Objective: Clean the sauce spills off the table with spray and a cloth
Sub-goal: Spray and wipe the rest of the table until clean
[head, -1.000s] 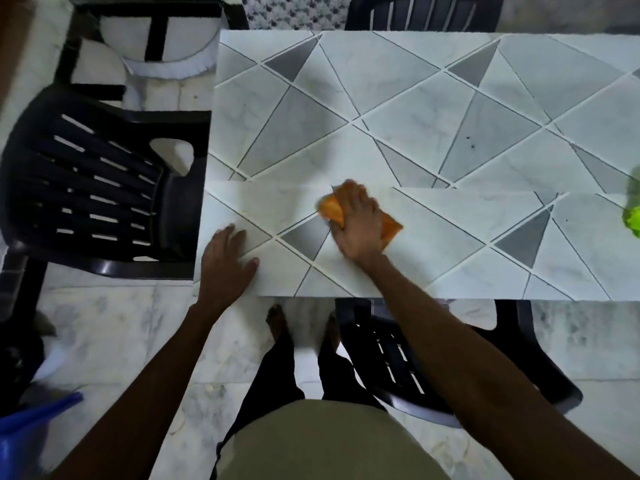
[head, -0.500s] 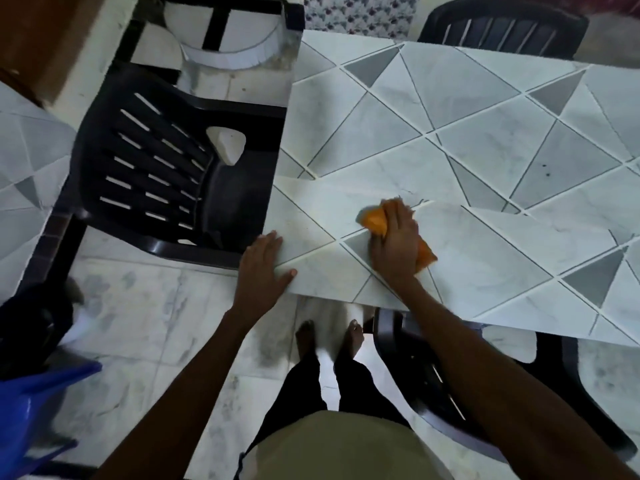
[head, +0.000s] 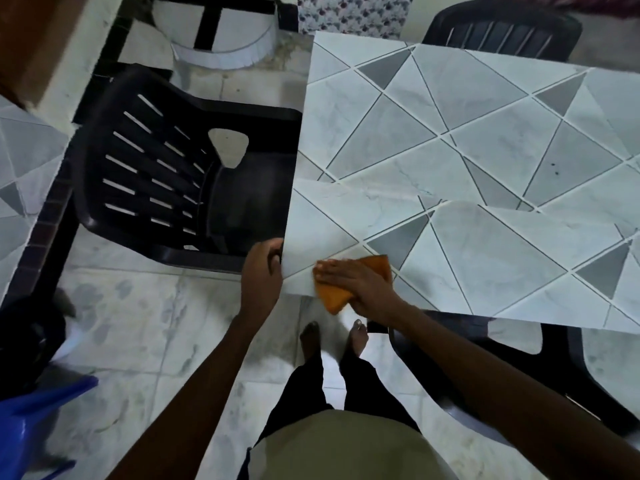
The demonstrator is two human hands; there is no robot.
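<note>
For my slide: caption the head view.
Right hand presses orange cloth on the table corner; left hand grips the edge.

The desk [head: 485, 140] has a pale grey-white marble print cut into triangles by white bands edged with thin dark lines. A few triangles are flat mid grey, and two small dark specks [head: 553, 165] show toward its right edge. At its near left corner the cloth [head: 330, 299] is plain orange. The slatted chair [head: 156, 161] off the left edge is glossy black, with the pale floor showing through its slots, and the far chair [head: 502, 32] is black too. The floor [head: 138, 323] is whitish marble tile with grey veins. Beyond the far left corner is a white fabric [head: 353, 12] printed with dark maroon flowers.
</note>
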